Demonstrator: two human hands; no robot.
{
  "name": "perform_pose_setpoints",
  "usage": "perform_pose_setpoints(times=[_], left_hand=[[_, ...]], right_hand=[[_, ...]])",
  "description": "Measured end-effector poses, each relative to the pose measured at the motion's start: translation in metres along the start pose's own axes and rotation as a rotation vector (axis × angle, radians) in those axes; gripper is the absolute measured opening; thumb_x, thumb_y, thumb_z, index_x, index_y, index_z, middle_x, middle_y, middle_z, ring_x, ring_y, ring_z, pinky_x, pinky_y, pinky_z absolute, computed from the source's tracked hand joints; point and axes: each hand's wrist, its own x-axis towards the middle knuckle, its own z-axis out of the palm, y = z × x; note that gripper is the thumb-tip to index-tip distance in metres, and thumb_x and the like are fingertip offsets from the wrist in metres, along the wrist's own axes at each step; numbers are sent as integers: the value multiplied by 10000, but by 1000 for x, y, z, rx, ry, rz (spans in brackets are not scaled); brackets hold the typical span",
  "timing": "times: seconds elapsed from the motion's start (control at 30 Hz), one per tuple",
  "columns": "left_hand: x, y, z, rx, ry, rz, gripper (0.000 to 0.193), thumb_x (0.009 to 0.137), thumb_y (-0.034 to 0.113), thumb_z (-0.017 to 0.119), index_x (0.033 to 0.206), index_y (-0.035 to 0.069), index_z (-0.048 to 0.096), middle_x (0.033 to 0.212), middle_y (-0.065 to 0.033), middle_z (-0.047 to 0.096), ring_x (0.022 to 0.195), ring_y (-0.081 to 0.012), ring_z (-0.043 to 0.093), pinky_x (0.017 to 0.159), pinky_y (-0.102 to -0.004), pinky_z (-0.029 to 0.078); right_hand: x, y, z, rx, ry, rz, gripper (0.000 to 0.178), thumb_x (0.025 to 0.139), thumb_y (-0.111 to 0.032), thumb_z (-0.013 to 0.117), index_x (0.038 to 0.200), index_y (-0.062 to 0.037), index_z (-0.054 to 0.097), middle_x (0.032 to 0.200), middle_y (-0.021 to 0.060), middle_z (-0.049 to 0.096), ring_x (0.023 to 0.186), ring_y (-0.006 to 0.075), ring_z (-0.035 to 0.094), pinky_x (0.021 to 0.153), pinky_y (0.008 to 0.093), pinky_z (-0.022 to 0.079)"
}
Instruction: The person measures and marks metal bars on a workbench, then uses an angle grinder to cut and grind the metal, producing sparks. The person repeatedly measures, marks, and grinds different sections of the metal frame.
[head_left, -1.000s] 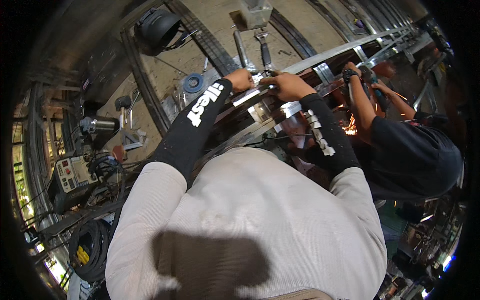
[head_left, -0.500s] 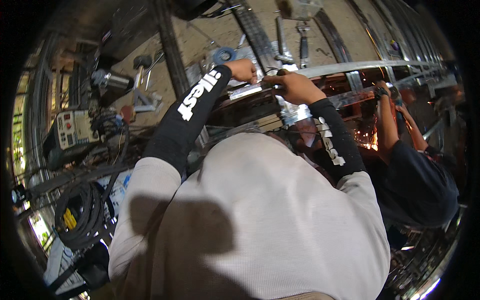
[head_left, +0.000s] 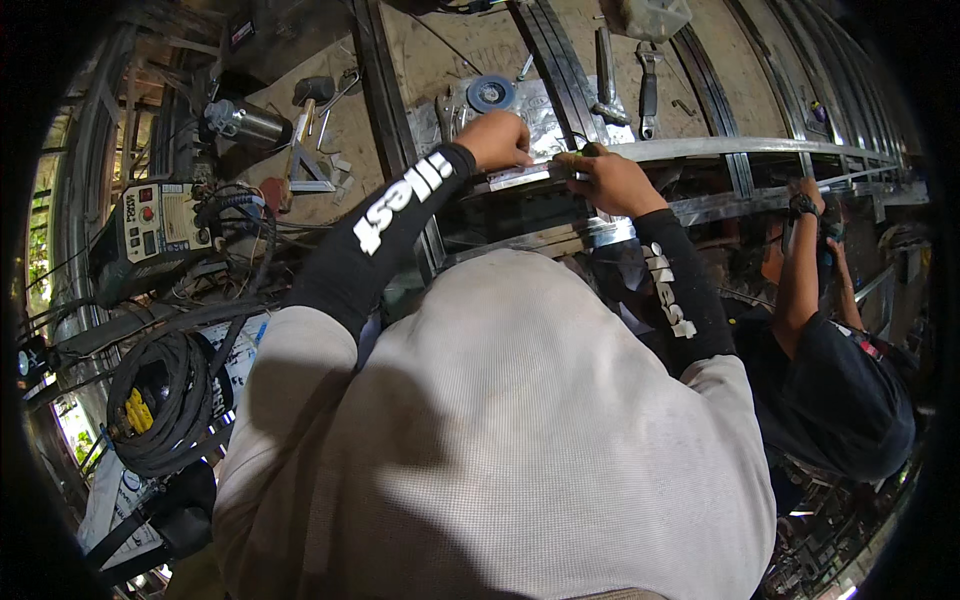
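Both arms, in dark sleeves, reach forward to a short silver metal bar point(head_left: 522, 177) at the near edge of the work table. My left hand point(head_left: 495, 142) is closed, its fingertips pinched at the bar's far edge; what they grip is hidden. On the other side, my right hand point(head_left: 612, 182) is closed round a small dark object with a bit of green, too small to name, at the bar's right end. Beyond my hands lie a blue-rimmed disc point(head_left: 490, 93), a hammer point(head_left: 606, 80) and an adjustable wrench point(head_left: 648, 92).
Dark steel rails point(head_left: 560, 65) cross the table. To the left are a mallet point(head_left: 314, 92), a silver cylindrical tool point(head_left: 245, 122), a welding machine point(head_left: 155, 225) and coiled cable point(head_left: 140, 385). A co-worker point(head_left: 835, 390) works close on my right, beside a long metal strip point(head_left: 740, 147).
The view has shifted, so the table sits lower and further right. Sparks by the co-worker have stopped. My hands stay closed at the bar.
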Motion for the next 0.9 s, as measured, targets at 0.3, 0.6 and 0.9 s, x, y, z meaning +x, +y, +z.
perform_pose_setpoints(times=[0.3, 0.6, 0.9], left_hand=[[-43, 64, 142, -1492, 37, -611, 336, 1064, 280, 617, 1100, -47, 680, 943, -119, 717, 772, -176, 691, 695, -302, 594], [-30, 67, 105, -353, 771, 79, 166, 882, 194, 753, 952, 45, 778, 854, -145, 687, 798, -358, 643, 746, -440, 515], [30, 17, 30, 171, -91, 20, 222, 745, 175, 826, 911, 40, 767, 907, -186, 752, 916, -377, 734, 811, -469, 578]], right_hand=[[-1, 6, 29, 39, 120, -58, 535, 852, -343, 782, 1374, -325, 665, 1148, 213, 644, 908, 422, 711, 794, 493, 578], [0, 17, 26, 18, 85, -128, 560, 867, -346, 789, 1406, -316, 643, 1168, 196, 624, 904, 407, 709, 795, 484, 581], [-4, 16, 31, -70, 137, -129, 627, 883, -362, 760, 1478, -320, 569, 1211, 205, 643, 901, 394, 719, 766, 470, 594]])
